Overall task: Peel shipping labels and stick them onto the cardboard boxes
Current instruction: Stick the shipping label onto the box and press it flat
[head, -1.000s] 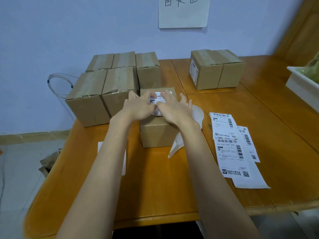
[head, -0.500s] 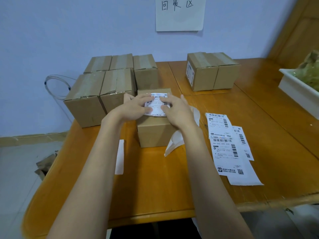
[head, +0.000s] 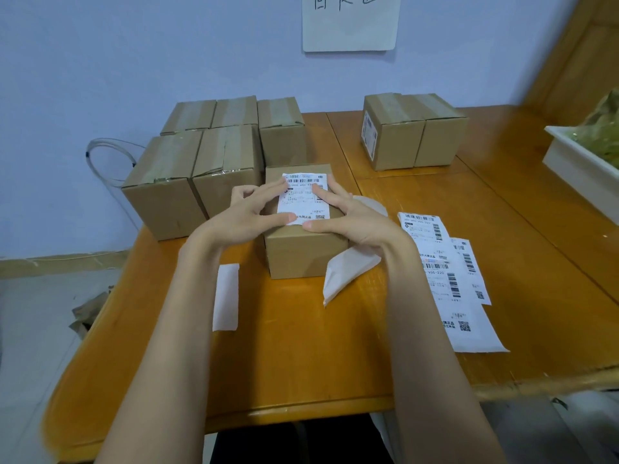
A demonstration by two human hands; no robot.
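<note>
A small cardboard box (head: 303, 254) stands at the table's middle with a white shipping label (head: 303, 204) lying flat on its top. My left hand (head: 248, 217) rests on the label's left side, fingers spread, thumb at the near edge. My right hand (head: 348, 216) presses the right side, index finger on the label, thumb at its near edge. More printed labels (head: 445, 276) lie in an overlapping row on the table to the right. Peeled backing papers lie left (head: 226, 296) and right (head: 348, 269) of the box.
Several unlabelled boxes (head: 197, 165) are grouped at the back left. Two boxes (head: 413, 128), one with a label on its side, stand at the back right. A white tray (head: 582, 169) with greenish contents sits at the far right. The wooden table (head: 301, 356) ends near me.
Both hands have slid outward and back toward me across the label, uncovering most of it. The label now lies flat on the box top.
</note>
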